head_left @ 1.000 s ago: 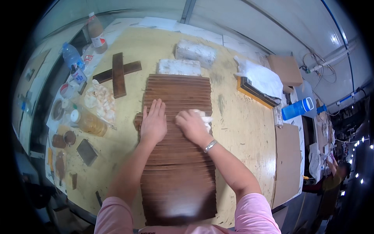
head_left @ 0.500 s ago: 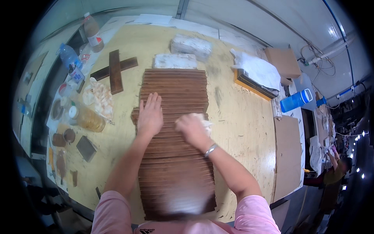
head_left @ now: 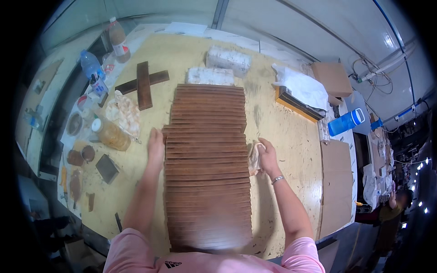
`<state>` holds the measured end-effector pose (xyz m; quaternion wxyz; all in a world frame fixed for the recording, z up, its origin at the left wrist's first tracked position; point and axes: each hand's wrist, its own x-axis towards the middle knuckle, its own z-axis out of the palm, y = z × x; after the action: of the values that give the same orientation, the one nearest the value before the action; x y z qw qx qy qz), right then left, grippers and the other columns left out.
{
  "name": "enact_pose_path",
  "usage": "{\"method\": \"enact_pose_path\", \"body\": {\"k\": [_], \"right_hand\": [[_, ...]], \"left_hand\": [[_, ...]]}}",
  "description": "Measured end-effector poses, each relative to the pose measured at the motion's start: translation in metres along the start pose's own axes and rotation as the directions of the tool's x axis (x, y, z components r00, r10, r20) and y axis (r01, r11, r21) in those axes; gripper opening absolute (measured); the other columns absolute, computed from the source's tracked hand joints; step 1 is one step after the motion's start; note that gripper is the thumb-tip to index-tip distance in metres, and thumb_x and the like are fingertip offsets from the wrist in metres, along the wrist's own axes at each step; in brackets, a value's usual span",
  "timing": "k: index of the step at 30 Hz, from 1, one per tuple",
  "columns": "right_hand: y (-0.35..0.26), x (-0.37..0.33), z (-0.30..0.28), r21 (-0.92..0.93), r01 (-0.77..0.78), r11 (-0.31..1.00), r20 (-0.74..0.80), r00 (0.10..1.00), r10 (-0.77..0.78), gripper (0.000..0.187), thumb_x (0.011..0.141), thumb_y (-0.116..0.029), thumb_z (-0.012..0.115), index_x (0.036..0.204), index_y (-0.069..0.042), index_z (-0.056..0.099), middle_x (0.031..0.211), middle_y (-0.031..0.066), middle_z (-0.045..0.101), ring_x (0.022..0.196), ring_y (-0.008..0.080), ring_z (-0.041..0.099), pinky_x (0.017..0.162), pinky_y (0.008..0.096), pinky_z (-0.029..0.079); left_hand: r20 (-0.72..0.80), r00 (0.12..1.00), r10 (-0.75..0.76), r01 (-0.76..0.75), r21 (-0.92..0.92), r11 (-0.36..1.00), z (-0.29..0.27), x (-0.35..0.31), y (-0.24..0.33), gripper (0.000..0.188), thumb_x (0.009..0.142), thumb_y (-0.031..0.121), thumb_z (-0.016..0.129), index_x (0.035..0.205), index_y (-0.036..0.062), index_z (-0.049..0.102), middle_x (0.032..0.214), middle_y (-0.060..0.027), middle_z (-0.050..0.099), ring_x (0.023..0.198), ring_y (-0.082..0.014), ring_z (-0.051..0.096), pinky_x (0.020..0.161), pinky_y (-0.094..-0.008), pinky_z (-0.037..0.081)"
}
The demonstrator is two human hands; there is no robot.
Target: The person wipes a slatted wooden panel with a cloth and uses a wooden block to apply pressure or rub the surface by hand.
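A long row of dark brown wooden strips (head_left: 207, 154), packed side by side, runs down the middle of the work table (head_left: 287, 191). My left hand (head_left: 156, 148) rests along the left edge of the row, its fingers stretched forward and partly hidden. To the right of the strips, my right hand (head_left: 267, 157) is closed around a stained whitish cloth (head_left: 255, 159), just off their edge. Some strips jut out unevenly at the sides. A pale blur covers the near end of the row.
Two white wrapped blocks, one a low block (head_left: 210, 76), stand beyond the strips. Crossed dark boards (head_left: 144, 86), a crumpled rag (head_left: 125, 113), a jar of amber liquid (head_left: 111, 135) and bottles lie left. At right are a blue bottle (head_left: 346, 122) and a cardboard sheet (head_left: 337, 186).
My left hand has slid off the top of the strips to their left edge. My right hand, with the cloth, has moved right, off the strips.
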<state>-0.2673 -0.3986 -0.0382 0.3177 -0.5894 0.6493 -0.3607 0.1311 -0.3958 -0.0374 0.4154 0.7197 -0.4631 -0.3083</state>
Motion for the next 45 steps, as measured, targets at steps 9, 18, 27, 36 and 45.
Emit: {"method": "enact_pose_path", "body": {"k": [9,18,27,36,45], "right_hand": [[-0.010,-0.009,0.023,-0.095,-0.023,0.995,0.047,0.999,0.028,0.029,0.101,-0.015,0.058,0.123,0.001,0.067,0.119,0.0183,0.068,0.113,0.0285,0.064,0.100,0.0360,0.048],[-0.076,-0.011,0.017,-0.468,0.249,0.848,-0.128,0.930,-0.344,0.021,0.095,-0.010,0.060,0.112,-0.002,0.069,0.110,0.0178,0.066,0.104,0.0370,0.061,0.094,0.0429,0.050],[-0.115,-0.030,0.115,-0.315,0.608,0.728,0.259,0.794,-0.551,0.021,0.080,-0.003,0.064,0.100,-0.006,0.062,0.099,0.0151,0.057,0.098,0.0390,0.055,0.088,0.0483,0.046],[-0.047,0.013,0.088,-0.357,0.578,0.734,-0.131,0.746,-0.652,0.003,0.076,-0.006,0.064,0.076,-0.009,0.065,0.085,0.0135,0.062,0.088,0.0331,0.056,0.081,0.0455,0.047],[-0.018,-0.024,0.080,-0.380,0.471,0.796,-0.029,0.854,-0.520,0.008,0.079,-0.016,0.068,0.078,-0.008,0.065,0.096,0.0130,0.061,0.096,0.0318,0.059,0.084,0.0419,0.049]], "left_hand": [[0.245,0.966,-0.087,0.130,-0.168,0.977,0.010,-0.005,-0.008,0.070,0.109,0.038,0.046,0.158,-0.0057,0.024,0.162,-0.0244,0.034,0.151,-0.0342,0.032,0.121,-0.0371,0.029],[0.276,0.914,0.296,-0.405,0.610,0.681,0.020,-0.012,0.035,0.070,0.106,0.039,0.049,0.160,0.0009,0.025,0.168,-0.0158,0.023,0.156,-0.0292,0.020,0.125,-0.0531,0.018],[0.345,0.901,0.263,-0.432,0.657,0.618,0.031,-0.013,0.050,0.067,0.105,0.034,0.048,0.160,0.0026,0.027,0.169,-0.0142,0.022,0.157,-0.0291,0.018,0.126,-0.0482,0.018],[0.328,0.878,0.349,-0.472,0.715,0.515,0.033,0.016,0.000,0.059,0.106,0.019,0.045,0.159,-0.0020,0.028,0.167,-0.0194,0.025,0.155,-0.0346,0.021,0.128,-0.0419,0.016],[0.421,0.847,0.323,-0.508,0.822,0.258,0.035,0.042,-0.020,0.059,0.111,0.027,0.038,0.161,0.0002,0.023,0.169,-0.0183,0.021,0.155,-0.0328,0.021,0.127,-0.0428,0.018]]}}
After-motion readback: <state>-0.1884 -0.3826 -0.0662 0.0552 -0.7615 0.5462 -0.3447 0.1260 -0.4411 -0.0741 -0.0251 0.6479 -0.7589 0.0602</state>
